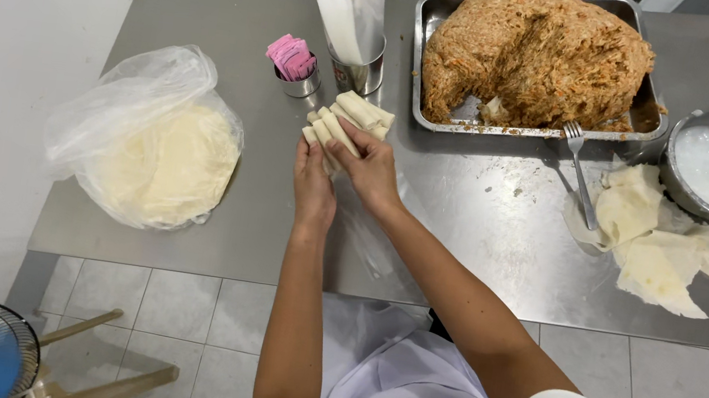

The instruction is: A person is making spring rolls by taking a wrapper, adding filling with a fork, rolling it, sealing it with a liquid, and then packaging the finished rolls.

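Both hands, left hand (313, 186) and right hand (369, 168), curl around pale rolls (347, 121) stacked on the steel table (476, 242) (just below a cup of pink packets (292, 57)).

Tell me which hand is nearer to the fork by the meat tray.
Right. The right hand rests on the stacked rolls, with bare steel between it and the fork off to its right. The left hand lies farther left, beyond the right hand.
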